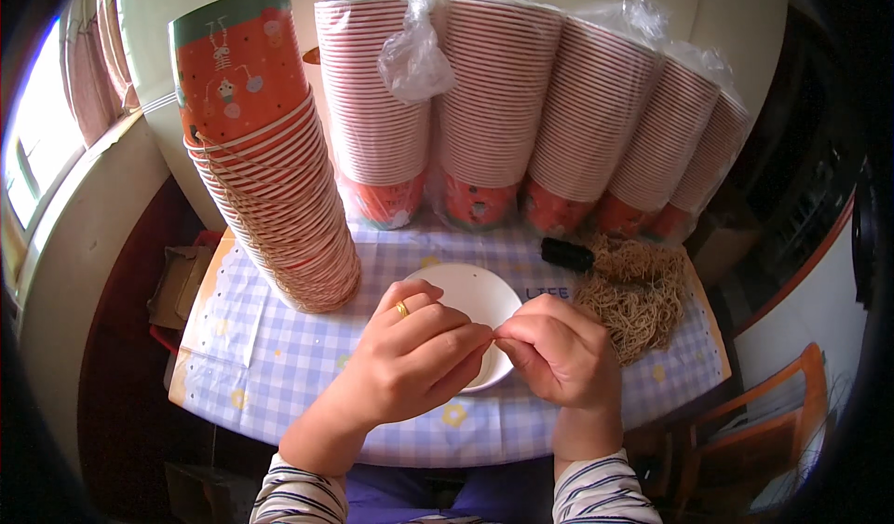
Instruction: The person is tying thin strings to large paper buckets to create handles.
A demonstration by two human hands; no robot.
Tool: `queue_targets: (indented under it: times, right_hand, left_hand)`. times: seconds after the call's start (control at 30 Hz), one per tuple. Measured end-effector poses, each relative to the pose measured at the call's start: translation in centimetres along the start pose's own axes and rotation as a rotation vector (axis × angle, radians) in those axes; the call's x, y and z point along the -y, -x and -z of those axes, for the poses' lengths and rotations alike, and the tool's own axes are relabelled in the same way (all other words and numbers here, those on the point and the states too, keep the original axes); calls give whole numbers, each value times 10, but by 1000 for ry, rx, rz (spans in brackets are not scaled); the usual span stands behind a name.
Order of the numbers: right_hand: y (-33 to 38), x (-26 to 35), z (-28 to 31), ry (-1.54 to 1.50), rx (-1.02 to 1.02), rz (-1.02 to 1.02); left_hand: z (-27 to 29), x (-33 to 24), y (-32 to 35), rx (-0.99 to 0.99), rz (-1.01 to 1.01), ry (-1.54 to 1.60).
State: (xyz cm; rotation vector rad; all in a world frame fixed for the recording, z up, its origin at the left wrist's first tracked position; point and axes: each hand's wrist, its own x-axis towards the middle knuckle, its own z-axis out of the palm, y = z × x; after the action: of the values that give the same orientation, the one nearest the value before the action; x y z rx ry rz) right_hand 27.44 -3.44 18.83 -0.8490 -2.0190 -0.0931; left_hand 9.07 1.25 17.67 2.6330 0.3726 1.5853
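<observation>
My left hand (419, 352), with a gold ring on one finger, is closed in a pinch. Its fingertips meet those of my right hand (559, 347), which is pinched too. Whatever lies between the fingertips is too small to make out. Both hands are held over a white round container (480, 286), a cup or bowl seen from above and partly covered by them. Right of my right hand lies a bundle of thin brown twine (643, 314) with a black wrapped end (566, 255). A tall stack of orange paper cups (270, 189) stands at the left, thin strings hanging along its side.
Along the table's back stand several plastic-wrapped stacks of similar cups (498, 95). A blue-and-white checked cloth (307, 366) covers the table. A wooden chair (801, 412) is at the lower right, and a cardboard box (177, 286) sits beyond the left edge.
</observation>
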Motion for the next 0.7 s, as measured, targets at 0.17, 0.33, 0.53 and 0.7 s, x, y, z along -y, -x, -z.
queue_targets:
  times: [0.17,0.33,0.53,0.7]
  right_hand:
    - [0,1,3,-44,10,-21]
    - [0,2,2,-153,35,-50]
    - [-4,14,-2,-207,-76,-204]
    - [0,4,-8,-172,-97,-64]
  left_hand:
    - [0,-6,-1,-24,-51,-66]
    - [1,-5,0,-21,-45,-14]
    - [1,-5,0,-37,2,22]
    - [3,-6,-2,-45,40,70]
